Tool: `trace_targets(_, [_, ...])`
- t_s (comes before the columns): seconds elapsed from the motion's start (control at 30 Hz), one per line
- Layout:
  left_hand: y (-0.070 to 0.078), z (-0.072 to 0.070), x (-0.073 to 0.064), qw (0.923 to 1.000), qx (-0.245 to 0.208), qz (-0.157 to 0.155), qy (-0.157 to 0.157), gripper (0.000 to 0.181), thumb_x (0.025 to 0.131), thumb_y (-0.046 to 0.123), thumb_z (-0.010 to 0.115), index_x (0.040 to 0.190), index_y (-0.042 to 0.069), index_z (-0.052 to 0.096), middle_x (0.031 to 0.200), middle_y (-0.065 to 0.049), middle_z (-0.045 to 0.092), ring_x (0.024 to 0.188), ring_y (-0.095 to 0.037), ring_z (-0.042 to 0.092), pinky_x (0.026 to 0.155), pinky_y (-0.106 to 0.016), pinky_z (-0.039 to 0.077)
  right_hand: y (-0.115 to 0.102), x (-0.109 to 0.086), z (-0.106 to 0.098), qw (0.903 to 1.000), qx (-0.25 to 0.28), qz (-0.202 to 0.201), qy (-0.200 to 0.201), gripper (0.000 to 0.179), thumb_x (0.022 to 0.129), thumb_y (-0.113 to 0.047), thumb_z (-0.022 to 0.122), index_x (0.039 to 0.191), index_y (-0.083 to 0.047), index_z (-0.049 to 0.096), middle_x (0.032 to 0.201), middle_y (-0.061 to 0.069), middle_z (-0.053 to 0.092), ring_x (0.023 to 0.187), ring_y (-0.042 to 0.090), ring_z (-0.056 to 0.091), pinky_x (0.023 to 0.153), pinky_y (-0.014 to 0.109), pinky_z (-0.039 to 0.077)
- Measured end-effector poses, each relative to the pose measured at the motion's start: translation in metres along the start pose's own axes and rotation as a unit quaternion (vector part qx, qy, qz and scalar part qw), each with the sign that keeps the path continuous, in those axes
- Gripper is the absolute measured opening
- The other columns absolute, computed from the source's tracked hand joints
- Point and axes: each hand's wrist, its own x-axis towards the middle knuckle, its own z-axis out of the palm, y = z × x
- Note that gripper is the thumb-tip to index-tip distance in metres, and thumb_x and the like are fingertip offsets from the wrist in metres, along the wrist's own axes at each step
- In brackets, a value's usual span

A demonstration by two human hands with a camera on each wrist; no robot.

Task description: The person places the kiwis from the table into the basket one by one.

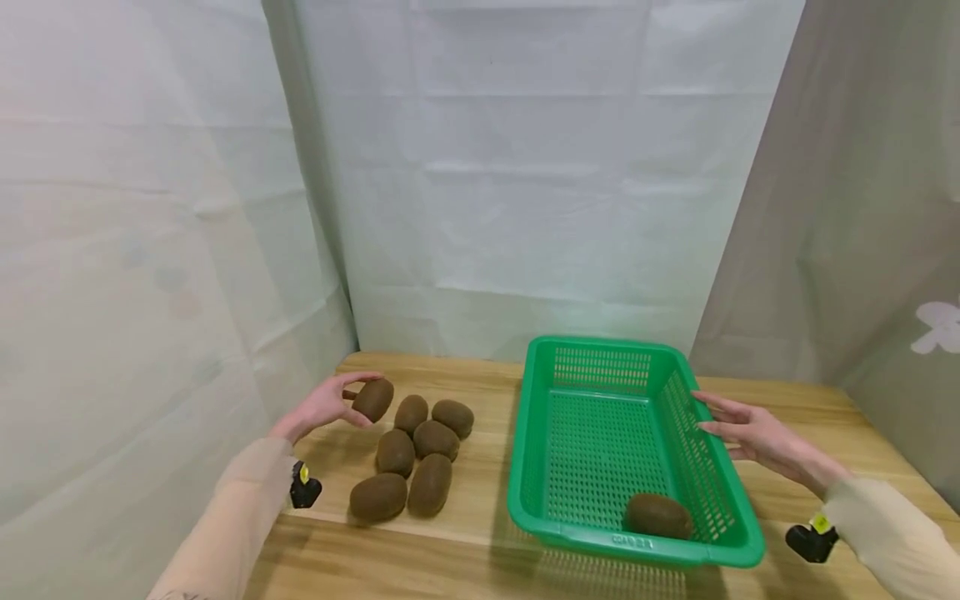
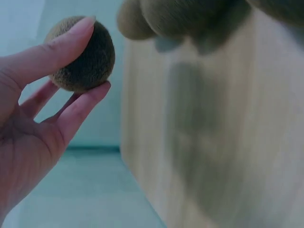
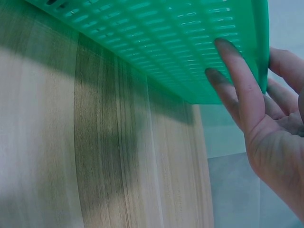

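Note:
My left hand (image 1: 324, 408) pinches a brown fuzzy kiwi (image 1: 377, 402) between thumb and fingers, at the left end of the table. In the left wrist view this kiwi (image 2: 92, 64) shows against the pale curtain, apart from the others. Several more kiwis (image 1: 394, 454) lie grouped on the wood just right of that hand. A green plastic basket (image 1: 525, 442) stands to the right, with one kiwi (image 1: 658, 516) in its near right corner. At the basket's right rim rests my right hand (image 1: 761, 435), its fingers fairly straight. Two of its fingers (image 3: 244, 88) lie along the outer wall.
The wooden table (image 1: 480, 508) carries everything. Pale curtains (image 1: 525, 208) close off its back and left side, and a greyish one (image 1: 847, 250) hangs at the right. A small black wrist device (image 1: 303, 487) sits below the left sleeve.

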Motion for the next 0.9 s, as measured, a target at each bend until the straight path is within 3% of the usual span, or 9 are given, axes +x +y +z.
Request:
trace_targets(0.17, [0.020, 0.004, 0.012, 0.9988, -0.028, 0.000, -0.039, 0.075, 0.065, 0.001, 0.079, 0.132, 0.009, 0.046, 0.136, -0.015, 0.036, 0.111, -0.046, 0.039, 0.078, -0.046, 0.045, 0.002, -0.001, 0.001, 1.0000, -0.004, 0.003, 0.003, 0.062, 0.095, -0.011, 0.048, 0.145, -0.004, 0.011, 0.142, 0.027, -0.006, 0.105, 0.002, 0.048, 0.079, 0.041, 0.046])
trace_targets(0.3, [0.039, 0.009, 0.023, 0.9949, -0.049, 0.021, -0.086, 0.075, 0.066, 0.001, 0.079, 0.133, 0.014, 0.047, 0.137, -0.008, 0.037, 0.113, -0.039, 0.040, 0.080, -0.044, 0.044, 0.001, -0.001, 0.000, 1.0000, -0.006, 0.003, 0.002, 0.062, 0.095, -0.010, 0.047, 0.144, -0.004, 0.011, 0.143, 0.026, -0.005, 0.107, 0.006, 0.049, 0.076, 0.039, 0.048])
trace_targets(0.57, [0.076, 0.022, 0.043, 0.9822, -0.048, 0.075, -0.165, 0.071, 0.070, 0.004, 0.076, 0.134, 0.015, 0.045, 0.138, -0.003, 0.036, 0.117, -0.032, 0.038, 0.084, -0.042, 0.043, 0.001, -0.001, 0.000, 1.0000, -0.006, -0.002, 0.001, 0.061, 0.095, -0.009, 0.047, 0.144, -0.004, 0.012, 0.144, 0.021, 0.001, 0.107, 0.012, 0.050, 0.075, 0.038, 0.049])
trace_targets(0.8, [0.105, 0.034, 0.059, 0.9689, -0.043, 0.098, -0.223, 0.071, 0.070, 0.000, 0.075, 0.134, 0.016, 0.046, 0.136, 0.003, 0.038, 0.116, -0.025, 0.040, 0.092, -0.041, 0.035, 0.001, -0.001, 0.000, 1.0000, -0.001, 0.000, 0.003, 0.060, 0.095, -0.009, 0.047, 0.145, -0.005, 0.012, 0.143, 0.026, -0.004, 0.107, 0.013, 0.050, 0.076, 0.039, 0.048])
trace_targets(0.9, [0.119, 0.040, 0.066, 0.9621, -0.050, 0.103, -0.248, 0.071, 0.071, -0.004, 0.074, 0.133, 0.018, 0.047, 0.135, 0.006, 0.039, 0.116, -0.023, 0.040, 0.089, -0.038, 0.040, 0.000, -0.001, 0.000, 1.0000, 0.002, -0.002, 0.001, 0.060, 0.095, -0.009, 0.046, 0.145, -0.005, 0.012, 0.142, 0.028, -0.006, 0.106, 0.014, 0.051, 0.076, 0.040, 0.048])
